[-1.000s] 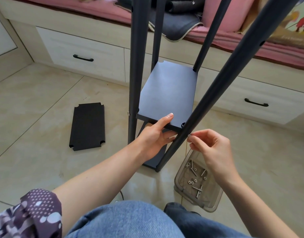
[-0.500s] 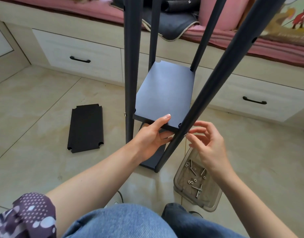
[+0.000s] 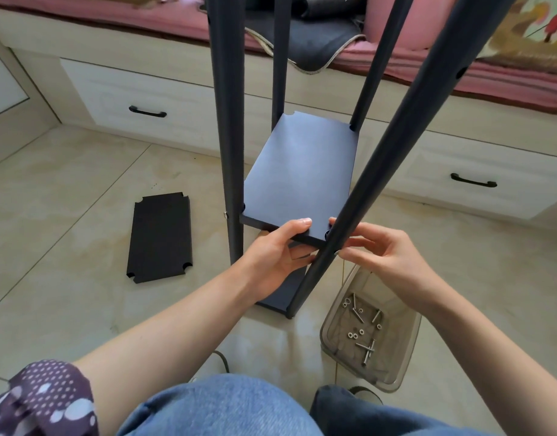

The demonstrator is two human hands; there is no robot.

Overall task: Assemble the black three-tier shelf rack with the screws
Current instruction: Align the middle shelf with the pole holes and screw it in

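The black rack stands on the floor with several upright poles; its middle shelf panel [image 3: 299, 180] sits between them and a lower panel [image 3: 281, 294] lies beneath. My left hand [image 3: 278, 256] grips the near edge of the middle panel, thumb on top. At the near right pole [image 3: 380, 146], level with that panel, my right hand [image 3: 377, 256] has its fingers around the pole and its thumb and forefinger pinched against it; whether a screw is between them is hidden. A screw head [image 3: 226, 214] sticks out of the near left pole.
A loose black shelf panel [image 3: 160, 237] lies flat on the tiled floor to the left. A clear plastic tray [image 3: 369, 328] with several screws and washers sits by my right knee. White drawers under a pink-cushioned bench run along the back.
My right hand has moved from a pinch in front of the near right pole to reach around it. The view shifted slightly; my left hand kept its hold.
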